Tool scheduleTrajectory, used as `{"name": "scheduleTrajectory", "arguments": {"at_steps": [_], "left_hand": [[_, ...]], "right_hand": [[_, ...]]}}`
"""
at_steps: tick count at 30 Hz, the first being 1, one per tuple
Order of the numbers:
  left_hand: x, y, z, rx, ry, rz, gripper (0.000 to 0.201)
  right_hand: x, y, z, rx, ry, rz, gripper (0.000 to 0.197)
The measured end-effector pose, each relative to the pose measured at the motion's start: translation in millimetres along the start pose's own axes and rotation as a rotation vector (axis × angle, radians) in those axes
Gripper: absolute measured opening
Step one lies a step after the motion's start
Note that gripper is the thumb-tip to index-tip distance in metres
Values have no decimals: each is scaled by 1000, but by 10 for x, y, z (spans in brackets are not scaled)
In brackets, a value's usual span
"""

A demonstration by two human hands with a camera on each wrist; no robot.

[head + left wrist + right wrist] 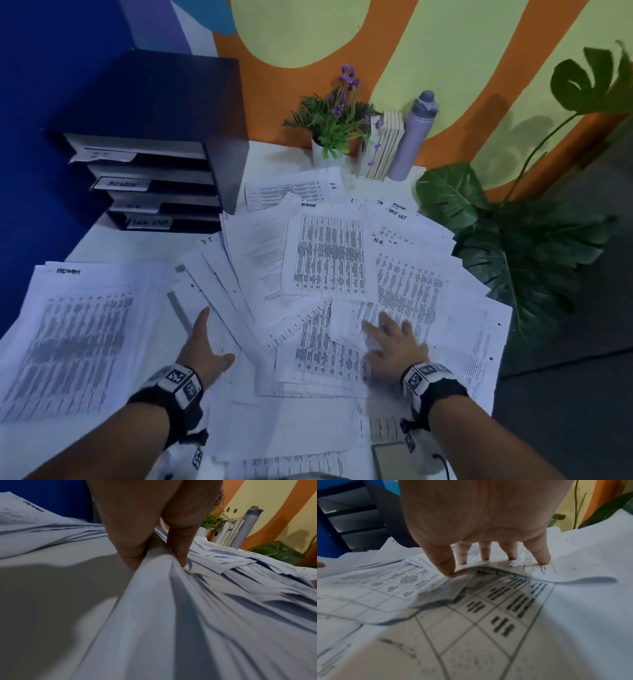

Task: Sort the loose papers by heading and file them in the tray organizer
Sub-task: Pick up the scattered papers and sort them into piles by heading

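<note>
Your left hand (pixel 205 346) is edge-on at the left side of the paper spread, and the left wrist view shows it pinching the raised edge of a sheet (pixel 154 563): thumb on one side of the fold, fingers (pixel 130 545) on the other. So that hand's got a grip on paper, not just resting there.

Your right hand (pixel 394 342) is flat on the loose papers (pixel 325 253), fingers spread and straight, tips pressing down on a table-printed sheet. In the right wrist view the thumb tip sits at a curled-up edge of a sheet (pixel 471 574) just in front of it, the four fingers (pixel 485 553) planted just past that curl. Nothing's wrapped in that hand.

The papers fan out ahead of and between both sets of fingers, with handwritten headings like ADMIN, H.R. and IT showing on some. Left of your left fingers lies a separate ADMIN pile (pixel 78 342). The tray organizer (pixel 154 164) stands well beyond your left fingertips, with labelled slots; blur makes most labels hard to read.

Far past your right fingertips: a potted plant (pixel 334 120), some books (pixel 385 147) and a bottle (pixel 412 137).
</note>
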State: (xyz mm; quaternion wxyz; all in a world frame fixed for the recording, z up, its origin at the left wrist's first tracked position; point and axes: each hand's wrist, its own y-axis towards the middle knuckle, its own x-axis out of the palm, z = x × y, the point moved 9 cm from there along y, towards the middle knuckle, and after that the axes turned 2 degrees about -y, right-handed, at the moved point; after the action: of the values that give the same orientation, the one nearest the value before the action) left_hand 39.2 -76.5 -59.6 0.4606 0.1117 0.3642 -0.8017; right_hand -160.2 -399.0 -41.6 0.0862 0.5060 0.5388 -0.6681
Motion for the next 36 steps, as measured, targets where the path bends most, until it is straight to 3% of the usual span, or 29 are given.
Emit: {"name": "scheduleTrajectory", "arguments": {"at_steps": [8, 12, 16, 18, 20, 23, 25, 28, 31, 33, 36], "left_hand": [[-102, -402, -405, -11, 76, -78, 111], [-197, -567, -586, -27, 132, -107, 104], [-601, -634, -398, -51, 399, 216, 62], [-702, -567, -235, -59, 348, 281, 53], [-614, -378, -185, -140, 212, 168, 57], [-364, -193, -255, -370, -135, 20, 36], [-351, -46, -305, -415, -103, 66, 54], [-439, 171, -308, -333, 56, 198, 83], [-487, 157, -40, -173, 16, 328, 88], [-408, 138, 141, -94, -75, 306, 80], [-286, 184, 258, -51, -70, 230, 63]], "right_hand": [[371, -486, -143, -1, -7, 34, 66], [387, -610, -195, 5, -1, 67, 55], [-5, -540, -210, 87, 217, 274, 47], [-208, -435, -223, 115, 368, 369, 50], [-380, -303, -244, 131, 493, 423, 52], [-530, -62, -275, 182, 660, 411, 56], [-564, 125, -287, 237, 754, 379, 65], [-539, 408, -308, 262, 808, 314, 92], [-474, 577, -392, 245, 870, 226, 97], [-458, 591, -436, 215, 903, 224, 84], [-418, 487, -299, 209, 856, 311, 40]]}}
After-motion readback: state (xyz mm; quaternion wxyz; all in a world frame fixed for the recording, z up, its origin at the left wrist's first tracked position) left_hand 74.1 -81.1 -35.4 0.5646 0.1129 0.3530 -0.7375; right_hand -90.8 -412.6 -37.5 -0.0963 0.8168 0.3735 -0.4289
